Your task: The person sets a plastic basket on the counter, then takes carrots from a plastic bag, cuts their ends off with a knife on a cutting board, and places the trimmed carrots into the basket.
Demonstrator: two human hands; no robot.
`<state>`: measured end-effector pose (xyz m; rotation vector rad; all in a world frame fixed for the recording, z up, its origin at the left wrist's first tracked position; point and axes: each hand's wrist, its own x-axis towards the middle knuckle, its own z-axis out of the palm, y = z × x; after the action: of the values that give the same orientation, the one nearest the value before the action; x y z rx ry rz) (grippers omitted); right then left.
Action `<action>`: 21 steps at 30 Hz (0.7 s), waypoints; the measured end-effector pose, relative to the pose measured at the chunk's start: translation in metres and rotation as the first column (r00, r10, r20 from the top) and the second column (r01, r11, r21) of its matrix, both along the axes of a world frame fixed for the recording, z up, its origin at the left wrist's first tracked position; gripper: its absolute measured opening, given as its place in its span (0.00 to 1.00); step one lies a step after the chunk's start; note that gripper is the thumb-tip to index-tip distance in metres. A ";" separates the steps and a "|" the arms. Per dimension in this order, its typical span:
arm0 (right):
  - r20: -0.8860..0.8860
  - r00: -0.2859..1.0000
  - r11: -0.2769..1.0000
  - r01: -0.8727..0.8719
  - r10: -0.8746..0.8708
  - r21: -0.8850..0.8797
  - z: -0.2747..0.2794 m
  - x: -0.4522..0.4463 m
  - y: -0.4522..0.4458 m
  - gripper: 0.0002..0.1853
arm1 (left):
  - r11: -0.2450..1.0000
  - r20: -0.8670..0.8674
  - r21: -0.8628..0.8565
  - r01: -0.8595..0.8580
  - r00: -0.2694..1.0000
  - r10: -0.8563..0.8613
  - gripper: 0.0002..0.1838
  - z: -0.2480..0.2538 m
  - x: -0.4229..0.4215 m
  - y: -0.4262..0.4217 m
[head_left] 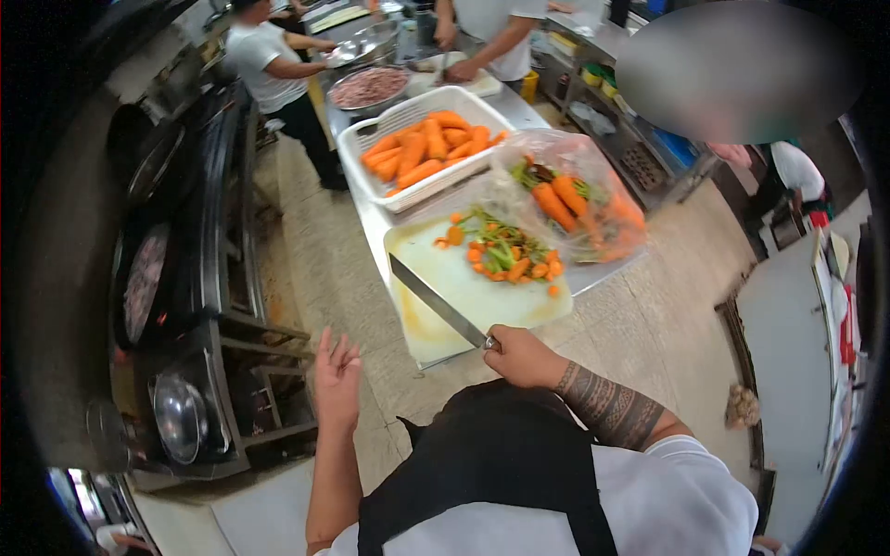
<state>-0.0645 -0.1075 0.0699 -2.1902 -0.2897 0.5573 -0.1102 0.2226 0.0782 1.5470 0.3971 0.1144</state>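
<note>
My right hand (522, 356) is wrapped round the handle of a large knife (439, 304), whose blade lies over the near part of a white cutting board (417, 335) and points up and to the left. My left hand (337, 361) is raised left of the board, fingers apart, holding nothing. On the board's far right side is a pile of carrot tops and cut ends (505, 248). Behind the board, a white basket (426, 196) holds several whole carrots (424, 148). A clear plastic bag (607, 208) with carrots and greens lies right of it.
A bowl of chopped meat (369, 87) stands behind the basket. One person (278, 74) is at the table's far left; another person (496, 37) works at a far board. Stoves with pans (181, 417) line the left. A white counter (788, 334) stands at right.
</note>
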 end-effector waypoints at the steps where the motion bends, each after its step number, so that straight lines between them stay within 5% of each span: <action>1: -0.006 1.000 1.000 0.023 -0.023 -0.017 -0.004 0.002 -0.015 0.16 | 0.997 0.012 0.034 0.063 0.998 -0.064 0.39 -0.005 0.010 -0.019; 9: 0.014 0.994 0.974 -0.104 0.109 -0.201 -0.040 0.032 -0.108 0.16 | 0.817 -0.093 0.275 0.508 0.859 -0.503 0.28 -0.019 0.092 -0.153; 16: -0.041 0.966 0.942 -0.259 0.256 -0.214 -0.059 0.055 -0.136 0.18 | 0.612 -0.131 0.607 0.507 0.823 -0.552 0.21 -0.033 0.246 -0.285; 18: -0.033 0.956 0.938 -0.294 0.293 -0.185 -0.064 0.060 -0.142 0.18 | 0.480 0.091 0.841 0.251 0.808 -0.583 0.21 -0.059 0.302 -0.313; 21: -0.011 0.966 0.960 -0.259 0.259 -0.110 -0.070 0.063 -0.146 0.17 | -0.133 -0.276 0.960 0.248 0.738 -0.615 0.25 -0.064 0.372 -0.344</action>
<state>-0.0013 -0.2537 0.0003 -2.2755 -0.5658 0.7288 0.2622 -0.1214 0.0145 3.0000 -0.7657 0.0443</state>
